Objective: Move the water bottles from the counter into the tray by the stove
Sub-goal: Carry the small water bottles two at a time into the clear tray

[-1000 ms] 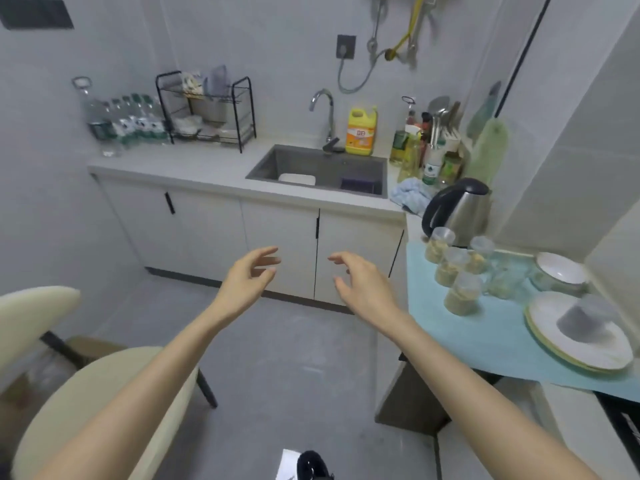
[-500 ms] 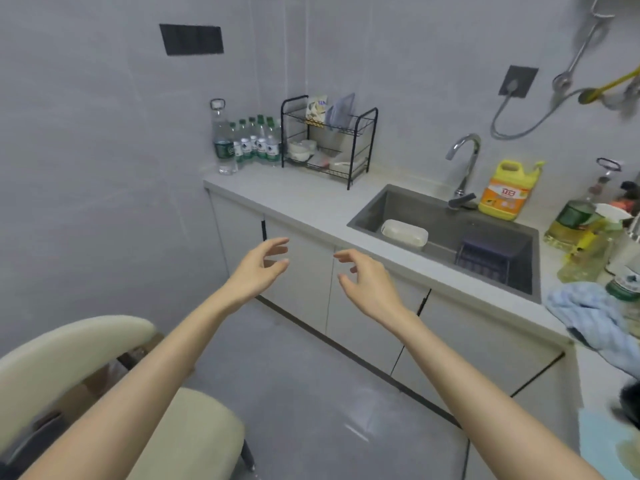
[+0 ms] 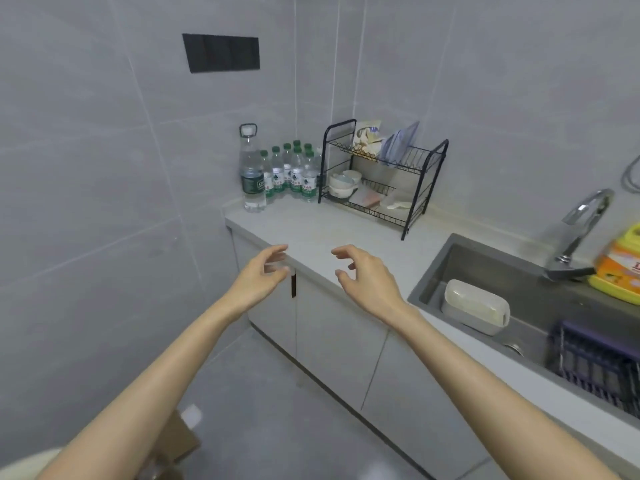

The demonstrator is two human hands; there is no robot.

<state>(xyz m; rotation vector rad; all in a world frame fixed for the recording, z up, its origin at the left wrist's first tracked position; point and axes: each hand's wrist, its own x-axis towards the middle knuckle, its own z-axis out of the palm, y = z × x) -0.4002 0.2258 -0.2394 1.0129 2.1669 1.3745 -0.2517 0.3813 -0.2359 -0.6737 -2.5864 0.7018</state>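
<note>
Several small water bottles (image 3: 294,173) with green caps and green labels stand bunched in the far corner of the grey counter (image 3: 311,230). A taller clear bottle (image 3: 251,173) with a white cap stands at their left. My left hand (image 3: 261,277) and my right hand (image 3: 363,275) hover side by side over the counter's front edge, well short of the bottles. Both hold nothing, their fingers loosely curved. No tray or stove is in view.
A black two-tier dish rack (image 3: 381,178) with bowls and packets stands just right of the bottles. The steel sink (image 3: 429,289) holds a white container (image 3: 474,306) and a dark basket (image 3: 595,362); a tap (image 3: 578,230) and yellow detergent jug (image 3: 620,265) sit behind it.
The view has swung left and closer to the corner with the bottles. The kettle, jars and plates on the right have left the view. Both hands stay empty out in front.
</note>
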